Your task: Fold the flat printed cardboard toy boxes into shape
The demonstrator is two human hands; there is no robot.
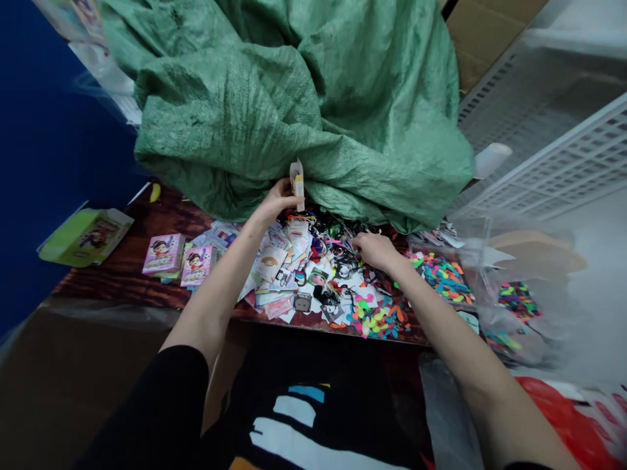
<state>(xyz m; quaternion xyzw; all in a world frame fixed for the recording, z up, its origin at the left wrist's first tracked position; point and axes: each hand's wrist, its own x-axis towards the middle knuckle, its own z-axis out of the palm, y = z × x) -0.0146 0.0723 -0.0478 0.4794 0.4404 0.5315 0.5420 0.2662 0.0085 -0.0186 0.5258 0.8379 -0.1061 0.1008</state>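
My left hand (278, 201) holds a small open-topped card box (297, 186) upright, in front of the green sack. Over a pile of dark and coloured cords, my right hand (373, 249) has its fingers pressed together; what they hold, if anything, is too small to tell. Between my forearms lie loose printed cards (272, 262) and small bright rubbery pieces (379, 320). Two pink-purple boxes (164, 253) with a cartoon figure stand left of my left forearm.
A large green woven sack (294, 111) covers the back of the dark wooden table (117, 284). At the left lies an open green box (88, 236). Clear containers of coloured pieces (445, 277) and white perforated racks (553, 156) are at the right.
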